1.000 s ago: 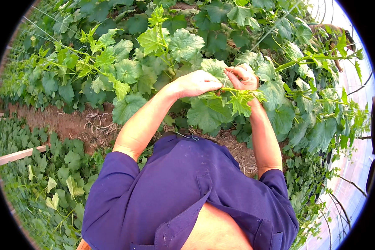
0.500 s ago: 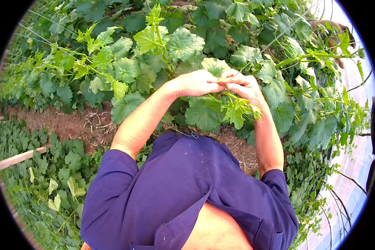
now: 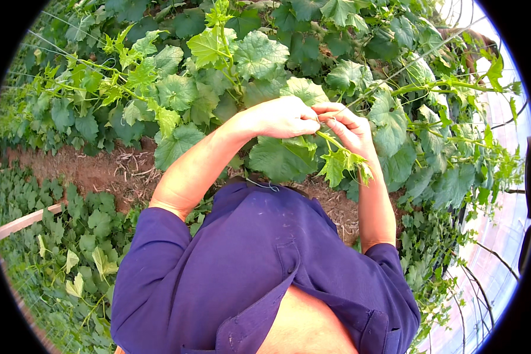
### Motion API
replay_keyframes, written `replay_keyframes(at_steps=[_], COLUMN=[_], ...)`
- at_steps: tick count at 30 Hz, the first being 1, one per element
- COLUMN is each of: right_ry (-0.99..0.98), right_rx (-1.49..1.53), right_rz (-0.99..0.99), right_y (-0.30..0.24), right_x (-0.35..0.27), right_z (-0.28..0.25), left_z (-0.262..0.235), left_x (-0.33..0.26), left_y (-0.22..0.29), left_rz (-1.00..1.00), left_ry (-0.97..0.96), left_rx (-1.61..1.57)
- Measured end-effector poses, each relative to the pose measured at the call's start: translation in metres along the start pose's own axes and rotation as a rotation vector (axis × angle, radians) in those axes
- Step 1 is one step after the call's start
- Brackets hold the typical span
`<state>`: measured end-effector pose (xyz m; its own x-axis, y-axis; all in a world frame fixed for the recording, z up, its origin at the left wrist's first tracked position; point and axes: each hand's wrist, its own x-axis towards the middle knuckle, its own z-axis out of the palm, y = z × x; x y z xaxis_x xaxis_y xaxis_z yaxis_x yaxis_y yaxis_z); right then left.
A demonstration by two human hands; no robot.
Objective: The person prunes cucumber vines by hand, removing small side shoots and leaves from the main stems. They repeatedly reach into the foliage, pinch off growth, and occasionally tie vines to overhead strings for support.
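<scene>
My left hand (image 3: 286,117) is closed in a pinch on a green vine shoot (image 3: 330,139). The shoot's bright leafy tip (image 3: 336,165) hangs out below the fingers toward my right wrist. Facing it, my right hand (image 3: 353,131) has thumb and forefinger brought together at a thin string (image 3: 407,66) beside the stem. That string slants from the fingers up to the far right. Where string and stem meet is partly hidden by the fingertips, so I cannot tell whether one is wound round the other. A broad leaf (image 3: 282,159) lies just below my left hand.
Dense vines with big green leaves (image 3: 261,54) spread beyond my hands. Another upright shoot (image 3: 223,41) stands ahead. Bare soil with dry straw (image 3: 124,171) runs nearer me. A wooden bar (image 3: 26,223) sits at the left, and dark curved rods (image 3: 495,256) at the right.
Both hands have shifted slightly right. The right thumb and fingers have moved at the string, and more of the shoot's stem now shows between the hands.
</scene>
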<state>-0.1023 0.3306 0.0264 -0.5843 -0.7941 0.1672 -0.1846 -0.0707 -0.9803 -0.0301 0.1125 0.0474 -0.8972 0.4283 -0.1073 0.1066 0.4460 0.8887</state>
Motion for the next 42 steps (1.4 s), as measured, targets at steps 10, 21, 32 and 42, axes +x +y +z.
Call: replay_keyframes(at_steps=[10,21,32,42], right_ry=[0.265,0.246,0.224,0.069], right_rx=[-0.934,-0.618,0.068,-0.537], right_rz=[-0.401,-0.101,0.268,0.010], right_y=[0.057,-0.086,-0.088,-0.158], right_x=[-0.017,0.029,0.056,0.092], right_z=[0.029,0.066,0.001,-0.022], left_z=[0.012,0.022,0.020,0.001], left_x=[-0.012,-0.007,-0.022,-0.016], left_y=[-0.011,-0.024,-0.022,-0.007], left_rz=[0.087,0.097,0.281,0.296], left_ry=[0.262,0.458,0.474,0.402], left_rx=[-0.014,-0.144,-0.115,0.273])
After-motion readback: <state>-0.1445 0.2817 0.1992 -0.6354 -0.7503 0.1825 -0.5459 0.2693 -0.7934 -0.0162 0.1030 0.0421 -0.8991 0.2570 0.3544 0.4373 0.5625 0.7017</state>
